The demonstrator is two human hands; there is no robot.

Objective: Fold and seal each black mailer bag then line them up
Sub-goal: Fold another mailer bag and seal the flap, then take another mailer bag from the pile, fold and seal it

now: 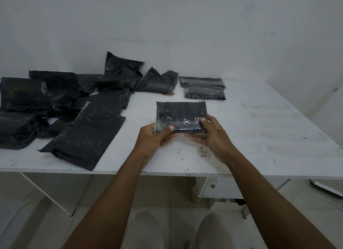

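A folded black mailer bag (181,112) is held just above the middle of the white table (241,137), a clear shiny strip running along its near edge. My left hand (156,136) grips its near left corner, thumb on top. My right hand (208,132) grips the near right corner the same way. One folded bag (204,88) with clear strips lies flat at the back, right of centre. Another bag (157,82) sits crumpled beside it.
A loose heap of several black mailer bags (55,104) covers the table's left half, the nearest one (87,135) reaching the front edge. Walls close off the back and right. Peeled clear strips (274,117) lie on the right part of the table.
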